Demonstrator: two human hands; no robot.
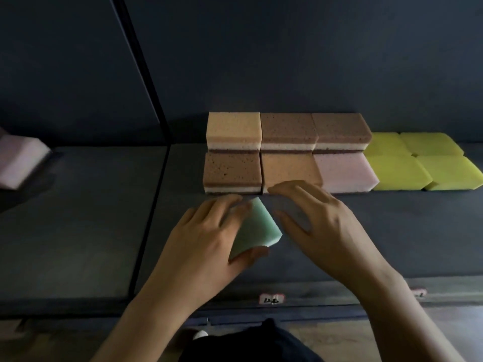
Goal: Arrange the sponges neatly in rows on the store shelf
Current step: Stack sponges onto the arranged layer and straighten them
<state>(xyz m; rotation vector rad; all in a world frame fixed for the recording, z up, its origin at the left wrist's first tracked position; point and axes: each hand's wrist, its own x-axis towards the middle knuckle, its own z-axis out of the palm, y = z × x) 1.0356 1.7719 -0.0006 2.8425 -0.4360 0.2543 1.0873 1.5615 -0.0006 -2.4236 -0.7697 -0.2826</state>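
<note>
A pale green sponge (254, 228) is tilted above the dark shelf (392, 231), gripped between the thumb and fingers of my left hand (206, 239). My right hand (318, 226) hovers just to its right, fingers spread and holding nothing, with its fingertips near the front row. Behind them stand two rows of sponges: a brown one (232, 171), an orange one (288, 168) and a pink one (345, 171) in front, a tan one (234, 129) and two brown ones (287, 129) behind.
Several flat yellow sponges (418, 160) lie to the right of the rows. Another pink sponge (18, 160) sits on the neighbouring shelf section at far left, past a dark upright divider (146, 82). Price tags (271, 299) mark the shelf's front edge.
</note>
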